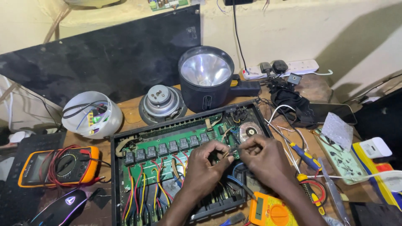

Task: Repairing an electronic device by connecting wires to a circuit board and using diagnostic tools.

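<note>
An opened black metal chassis (117,175) lies on the bench with a green circuit board (144,165) inside, carrying a row of black relays (167,148) and several coloured wires. My left hand (205,165) and my right hand (266,157) meet above the board's right side. Both pinch a small wire end (231,150) between their fingertips. A copper toroidal coil (250,131) sits in the chassis just behind my right hand.
An orange multimeter (58,165) with red leads lies at left, a second one (272,211) near my right wrist. A big black torch (205,79), a speaker driver (161,102), a white bowl of parts (92,115), screwdrivers (303,157), a power strip (284,67) and a computer mouse (60,207) surround the chassis.
</note>
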